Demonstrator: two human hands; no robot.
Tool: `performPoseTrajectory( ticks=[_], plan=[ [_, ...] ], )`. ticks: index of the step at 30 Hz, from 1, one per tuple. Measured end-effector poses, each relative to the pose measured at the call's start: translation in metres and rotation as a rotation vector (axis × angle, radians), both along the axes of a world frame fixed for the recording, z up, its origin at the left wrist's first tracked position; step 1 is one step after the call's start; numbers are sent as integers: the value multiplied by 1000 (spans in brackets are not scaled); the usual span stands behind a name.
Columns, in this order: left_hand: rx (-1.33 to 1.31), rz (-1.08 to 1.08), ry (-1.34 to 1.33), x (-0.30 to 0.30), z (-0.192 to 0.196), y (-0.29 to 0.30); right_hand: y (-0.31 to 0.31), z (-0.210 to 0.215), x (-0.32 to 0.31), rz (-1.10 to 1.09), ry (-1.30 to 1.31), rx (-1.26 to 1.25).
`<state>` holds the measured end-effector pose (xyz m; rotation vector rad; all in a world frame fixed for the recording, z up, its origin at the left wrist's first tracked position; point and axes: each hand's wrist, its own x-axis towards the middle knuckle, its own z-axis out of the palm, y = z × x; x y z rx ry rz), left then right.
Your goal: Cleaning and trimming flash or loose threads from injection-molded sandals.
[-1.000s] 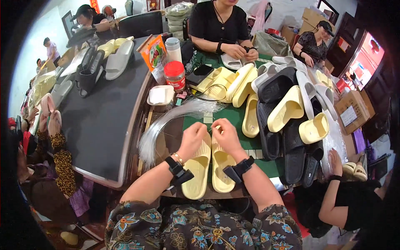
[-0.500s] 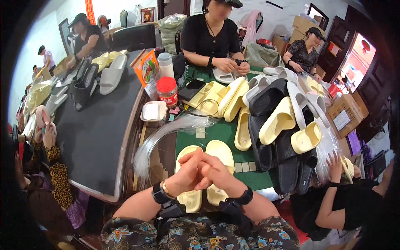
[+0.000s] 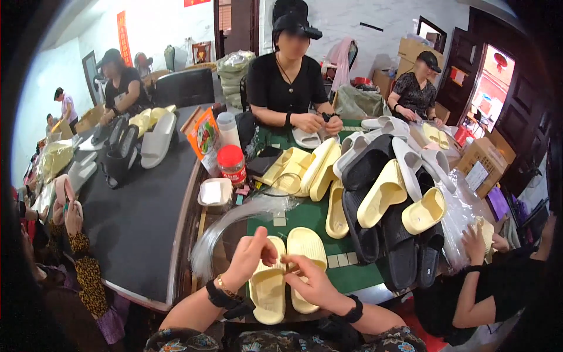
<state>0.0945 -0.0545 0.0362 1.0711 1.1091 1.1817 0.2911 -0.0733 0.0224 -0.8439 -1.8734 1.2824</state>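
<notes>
A pair of pale yellow slide slippers lies side by side in front of me, toes pointing away: the left slipper and the right slipper. Over the left one hovers my left hand, loosely curled with its fingers apart. My right hand reaches across the right slipper, thumb and forefinger spread and pointing toward the left hand. Nothing shows clearly in either hand. Parts of both straps are hidden behind the hands. Beyond them a bundle of clear plastic strands curves over the table's left edge.
A heap of yellow, grey and black slides fills the right side of the green tabletop. Left stand a red-lidded jar and a white tub. A co-worker sits opposite; another's hand is at the right.
My hands were clasped together over the slippers; now they have come apart, the left staying left and the right moving lower right. The whole view has tilted slightly upward.
</notes>
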Motion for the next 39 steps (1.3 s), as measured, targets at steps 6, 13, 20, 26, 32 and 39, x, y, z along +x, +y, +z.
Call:
performPoseTrajectory(
  ticks=[6,13,20,26,32,39],
  plan=[
    [-53,78,136,-22,6,-1,9,-37,24,150,-524,-10],
    [-202,-338,289,-33,-12,-3,21,-38,-4,2,-788,93],
    [-293,-493,608,-66,-21,-8,31,-35,-13,-46,-860,75],
    [-356,-327,488,-73,-17,-12,36,-46,-20,-115,-866,123],
    [-332,-326,458,-76,-10,-12,42,-37,-24,-157,-924,163],
    [-230,-108,186,-78,-6,-12,61,57,-1,-347,-877,421]
  ],
)
